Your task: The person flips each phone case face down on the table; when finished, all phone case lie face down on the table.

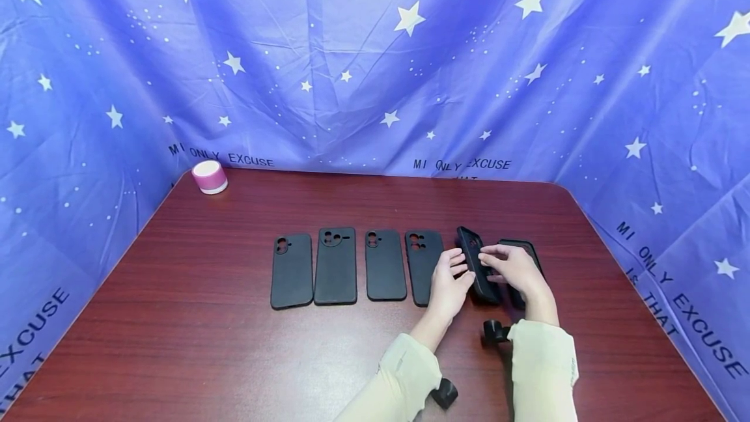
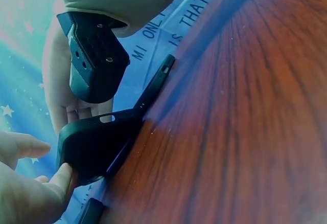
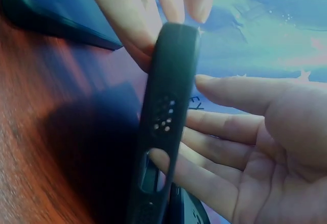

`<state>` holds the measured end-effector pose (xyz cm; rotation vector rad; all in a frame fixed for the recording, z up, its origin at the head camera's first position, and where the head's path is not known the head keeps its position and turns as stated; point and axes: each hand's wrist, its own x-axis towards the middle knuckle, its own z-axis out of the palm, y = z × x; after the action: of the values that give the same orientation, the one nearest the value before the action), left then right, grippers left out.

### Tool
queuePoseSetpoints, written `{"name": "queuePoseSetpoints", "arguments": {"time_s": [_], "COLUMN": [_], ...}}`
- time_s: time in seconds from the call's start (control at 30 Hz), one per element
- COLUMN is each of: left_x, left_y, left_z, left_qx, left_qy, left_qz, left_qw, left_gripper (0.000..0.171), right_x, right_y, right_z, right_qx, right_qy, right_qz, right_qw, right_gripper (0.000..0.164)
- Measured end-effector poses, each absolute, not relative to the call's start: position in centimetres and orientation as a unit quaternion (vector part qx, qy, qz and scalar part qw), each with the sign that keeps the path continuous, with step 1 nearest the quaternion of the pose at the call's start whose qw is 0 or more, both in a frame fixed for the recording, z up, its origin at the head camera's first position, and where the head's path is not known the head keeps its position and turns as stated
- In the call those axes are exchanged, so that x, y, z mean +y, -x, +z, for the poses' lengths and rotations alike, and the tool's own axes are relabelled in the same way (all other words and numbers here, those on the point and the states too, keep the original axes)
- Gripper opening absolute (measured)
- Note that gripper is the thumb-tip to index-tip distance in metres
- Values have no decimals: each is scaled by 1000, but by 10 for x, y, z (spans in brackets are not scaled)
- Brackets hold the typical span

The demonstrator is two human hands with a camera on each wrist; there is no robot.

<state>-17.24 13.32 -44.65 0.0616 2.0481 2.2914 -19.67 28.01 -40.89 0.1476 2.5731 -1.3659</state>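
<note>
Four cases (image 1: pixel 291 275) (image 1: pixel 336 272) (image 1: pixel 387 272) (image 1: pixel 422 272) seem done; your fingers (image 1: pixel 466 279) hold a fifth case (image 1: pixel 482 284) tilted; the rightmost case (image 1: pixel 515 298) likely remains

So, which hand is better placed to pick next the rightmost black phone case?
Probably the right hand: it is nearer the rightmost case, while the left hand is beyond the tilted black phone case.
</note>
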Motion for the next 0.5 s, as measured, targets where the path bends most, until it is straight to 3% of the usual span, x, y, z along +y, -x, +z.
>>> {"name": "queuePoseSetpoints", "arguments": {"time_s": [0.5], "left_x": [132], "left_y": [175], "left_z": [-445], "left_qx": [618], "left_qy": [-57], "left_qz": [784], "left_qw": [33], "left_gripper": [44], "right_x": [276], "right_y": [198], "right_z": [-404], "right_qx": [854], "right_qy": [-43], "right_qz": [-499], "right_qw": [144], "right_gripper": [68]}}
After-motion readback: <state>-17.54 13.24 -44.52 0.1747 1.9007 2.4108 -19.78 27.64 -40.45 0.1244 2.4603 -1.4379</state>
